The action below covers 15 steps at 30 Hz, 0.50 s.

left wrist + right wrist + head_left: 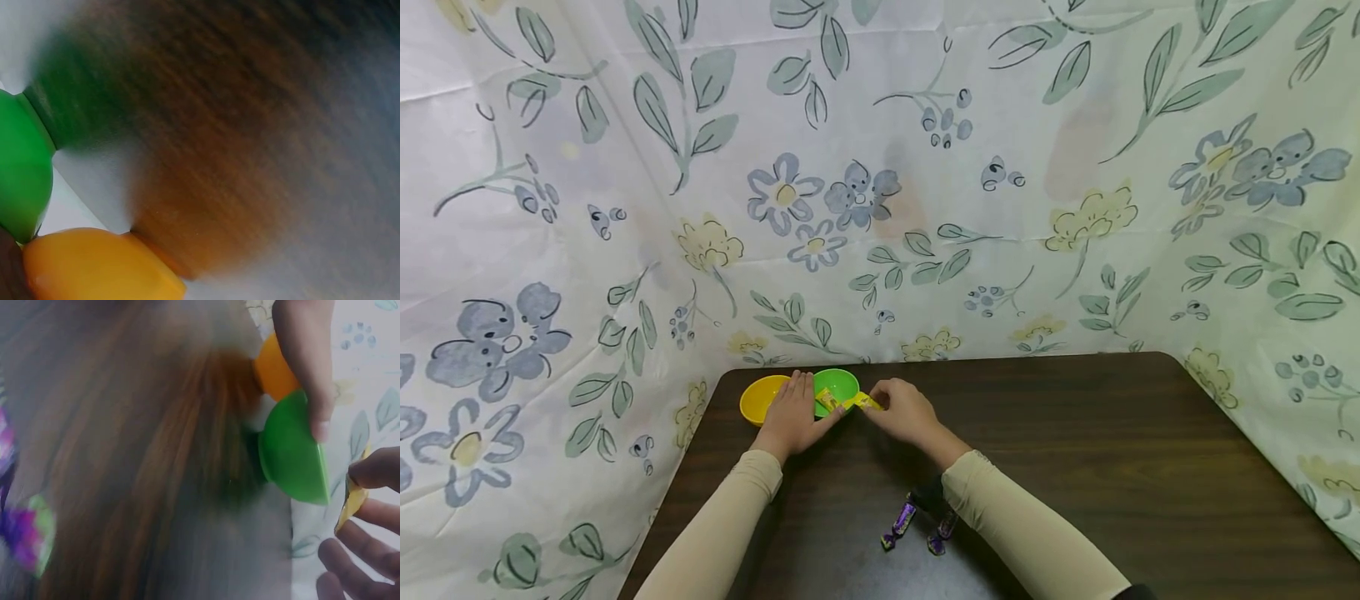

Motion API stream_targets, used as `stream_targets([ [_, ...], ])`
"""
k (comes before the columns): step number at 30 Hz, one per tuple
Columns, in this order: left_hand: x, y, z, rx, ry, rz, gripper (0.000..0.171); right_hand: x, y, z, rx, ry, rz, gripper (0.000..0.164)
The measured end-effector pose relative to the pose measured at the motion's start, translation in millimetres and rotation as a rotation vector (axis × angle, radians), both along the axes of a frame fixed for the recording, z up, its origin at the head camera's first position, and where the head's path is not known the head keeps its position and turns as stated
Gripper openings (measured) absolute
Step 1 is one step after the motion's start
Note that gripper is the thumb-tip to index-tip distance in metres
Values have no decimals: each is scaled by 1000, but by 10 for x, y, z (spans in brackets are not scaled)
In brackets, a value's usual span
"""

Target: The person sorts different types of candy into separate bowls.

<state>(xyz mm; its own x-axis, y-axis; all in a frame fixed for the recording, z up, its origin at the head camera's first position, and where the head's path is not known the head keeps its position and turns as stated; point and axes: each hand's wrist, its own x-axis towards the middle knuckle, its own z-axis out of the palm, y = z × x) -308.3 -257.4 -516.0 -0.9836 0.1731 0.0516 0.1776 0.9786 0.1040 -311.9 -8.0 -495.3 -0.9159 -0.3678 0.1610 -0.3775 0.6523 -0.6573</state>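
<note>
My left hand (792,417) lies with straight fingers across the orange bowl (758,398) and the green bowl (844,382), its thumb touching the green bowl's near rim. Inside the green bowl is a yellow-wrapped candy (828,400). Just right of that bowl, my right hand (904,410) pinches another yellow-wrapped candy (868,402). The right wrist view shows this candy (354,503) between thumb and fingers, beside the green bowl (294,450). In the left wrist view the two bowls stand side by side, with hardly any of the left hand showing.
Two purple-wrapped candies, one to the left (903,518) and one partly behind the right sleeve (943,533), lie on the dark wooden table (1075,433) nearer the front. A floral cloth (925,208) hangs behind the table's far edge and along its sides.
</note>
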Motion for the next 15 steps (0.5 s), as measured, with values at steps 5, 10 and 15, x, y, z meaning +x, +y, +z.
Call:
stream_targets([
  [5,2,-15,-2,1,10,-5,112,-59,-103,-12,-63,-54,3,19],
  [10,-2,-24,-9,10,11,-3,112,-107,-184,3,-57,-76,-32,20],
  [15,-5,-26,-16,8,2,-4,112,-154,-227,23,-38,-91,-71,19],
])
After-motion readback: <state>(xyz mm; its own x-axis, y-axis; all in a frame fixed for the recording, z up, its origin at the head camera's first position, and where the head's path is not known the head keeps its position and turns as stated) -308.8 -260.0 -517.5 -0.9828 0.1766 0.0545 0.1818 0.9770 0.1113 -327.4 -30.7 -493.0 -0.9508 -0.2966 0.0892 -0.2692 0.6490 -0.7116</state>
